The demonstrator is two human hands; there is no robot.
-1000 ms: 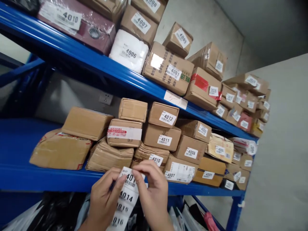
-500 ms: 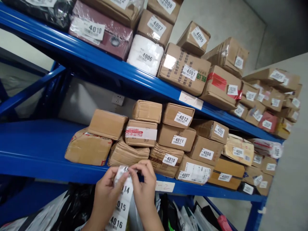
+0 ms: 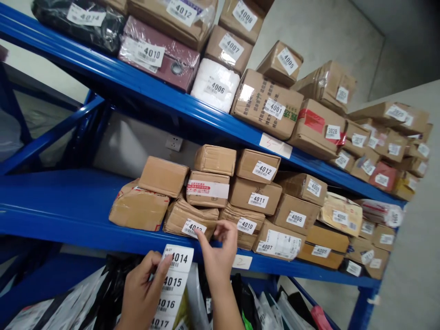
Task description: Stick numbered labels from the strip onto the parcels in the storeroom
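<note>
A strip of white number labels (image 3: 176,280), printed 4014, 4015, 4016 and 4017, is pinched between the thumb and fingers of my left hand (image 3: 143,285), in front of the shelf edge. A white label marked 4013 (image 3: 191,228) lies on the front of a dented cardboard box (image 3: 178,214) at the bottom of a stack. My right hand (image 3: 222,250) is at this box, its thumb tip touching the label and its other fingers raised and apart from the thumb. Above that box sit a carton with red print (image 3: 208,189) and a plain carton (image 3: 215,159).
Blue shelving (image 3: 85,233) runs across the view. Numbered cartons such as 4011 (image 3: 254,195) stand to the right. Two unlabelled boxes (image 3: 163,175) are stacked at the left. Bagged parcels (image 3: 271,311) fill the space below, and more cartons (image 3: 264,105) line the upper shelf.
The 4013 label is now on the dented box, and my right hand has moved up and right from the strip to it. The strip's top label now reads 4014.
</note>
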